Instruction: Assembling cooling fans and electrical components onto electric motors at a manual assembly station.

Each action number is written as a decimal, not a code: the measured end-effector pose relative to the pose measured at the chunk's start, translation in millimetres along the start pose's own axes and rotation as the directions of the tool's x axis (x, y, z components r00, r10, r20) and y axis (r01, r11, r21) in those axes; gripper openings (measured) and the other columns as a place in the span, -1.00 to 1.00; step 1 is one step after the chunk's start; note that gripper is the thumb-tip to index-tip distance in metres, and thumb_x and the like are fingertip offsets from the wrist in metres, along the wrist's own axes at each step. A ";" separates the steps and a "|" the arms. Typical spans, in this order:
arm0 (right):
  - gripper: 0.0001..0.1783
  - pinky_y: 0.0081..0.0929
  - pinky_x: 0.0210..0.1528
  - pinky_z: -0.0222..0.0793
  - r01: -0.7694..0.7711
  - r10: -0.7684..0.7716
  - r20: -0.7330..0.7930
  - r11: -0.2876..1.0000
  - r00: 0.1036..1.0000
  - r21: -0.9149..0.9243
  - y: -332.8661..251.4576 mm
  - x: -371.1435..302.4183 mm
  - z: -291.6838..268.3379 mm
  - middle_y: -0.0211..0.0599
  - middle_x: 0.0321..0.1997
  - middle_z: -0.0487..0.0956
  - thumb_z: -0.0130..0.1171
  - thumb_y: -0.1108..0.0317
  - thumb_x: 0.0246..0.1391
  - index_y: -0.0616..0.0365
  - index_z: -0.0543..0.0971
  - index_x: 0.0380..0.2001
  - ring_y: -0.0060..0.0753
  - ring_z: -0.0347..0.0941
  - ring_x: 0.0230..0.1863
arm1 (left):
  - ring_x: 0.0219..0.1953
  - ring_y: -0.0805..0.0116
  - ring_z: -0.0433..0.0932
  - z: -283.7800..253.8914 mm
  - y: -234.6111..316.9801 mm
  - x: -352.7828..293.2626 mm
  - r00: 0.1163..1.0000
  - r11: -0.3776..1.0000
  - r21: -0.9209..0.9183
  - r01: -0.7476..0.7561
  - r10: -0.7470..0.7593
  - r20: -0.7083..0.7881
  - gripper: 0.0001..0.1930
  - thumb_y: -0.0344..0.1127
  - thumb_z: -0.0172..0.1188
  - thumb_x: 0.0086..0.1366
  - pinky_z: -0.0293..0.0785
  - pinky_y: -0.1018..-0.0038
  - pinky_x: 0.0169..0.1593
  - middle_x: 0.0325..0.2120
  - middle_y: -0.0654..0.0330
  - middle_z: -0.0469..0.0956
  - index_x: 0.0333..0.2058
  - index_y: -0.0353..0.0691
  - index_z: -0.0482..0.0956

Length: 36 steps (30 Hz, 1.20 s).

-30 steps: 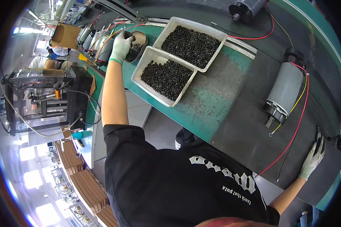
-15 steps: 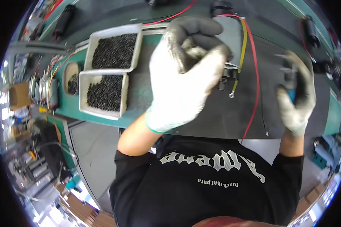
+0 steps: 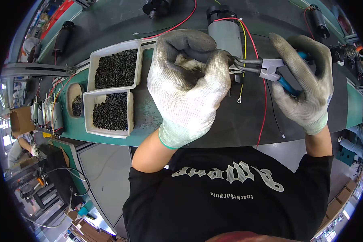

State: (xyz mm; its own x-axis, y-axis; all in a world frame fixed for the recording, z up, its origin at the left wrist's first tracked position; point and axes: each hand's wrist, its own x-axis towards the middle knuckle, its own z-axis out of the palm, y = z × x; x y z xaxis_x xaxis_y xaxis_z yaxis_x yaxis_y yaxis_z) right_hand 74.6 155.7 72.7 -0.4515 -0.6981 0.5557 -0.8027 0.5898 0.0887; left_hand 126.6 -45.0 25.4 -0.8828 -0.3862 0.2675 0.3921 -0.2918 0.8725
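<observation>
Head view: the step in hand appears to be bringing the tips of the blue-handled pliers (image 3: 269, 69) to the left hand (image 3: 189, 101) at its fingertips; the next move would call for steady alignment there and a controlled squeeze of the handles. The pliers are held above the bench (image 3: 246, 129), well in from its front edge and nearer its right end than the parts trays (image 3: 130, 115) towards the left. The right hand (image 3: 308, 101) grips the spread handles, fingers arched over the top, thumb below, tool pointing left. The left hand is raised palm-inward, fingers curled and thumb pinched to the forefinger; whether a part sits between them cannot be told. Behind them, the grey motor (image 3: 226, 34) lies towards the bench's far edge, partly hidden.
</observation>
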 end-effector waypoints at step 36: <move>-0.41 -0.43 -0.26 0.41 -0.288 0.171 0.262 0.803 0.950 0.521 36.6 -9.6 -42.3 -0.07 -0.23 0.53 0.13 0.38 -0.49 0.38 0.62 -0.20 -0.28 0.47 -0.36 | 0.03 0.10 0.49 2.4 -4.7 26.9 0.697 0.809 0.201 -0.552 0.315 0.644 0.17 -0.14 0.58 -0.48 0.39 0.26 0.15 0.04 -0.13 0.41 0.19 -0.44 0.22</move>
State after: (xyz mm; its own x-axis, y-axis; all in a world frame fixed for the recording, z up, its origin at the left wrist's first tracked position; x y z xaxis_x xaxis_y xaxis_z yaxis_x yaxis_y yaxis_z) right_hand 66.0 201.1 105.6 -0.6682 -0.6687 0.3261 -0.7175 0.4634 -0.5201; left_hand 100.3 -51.9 29.6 -0.6583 0.2026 0.7250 0.7525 0.1531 0.6405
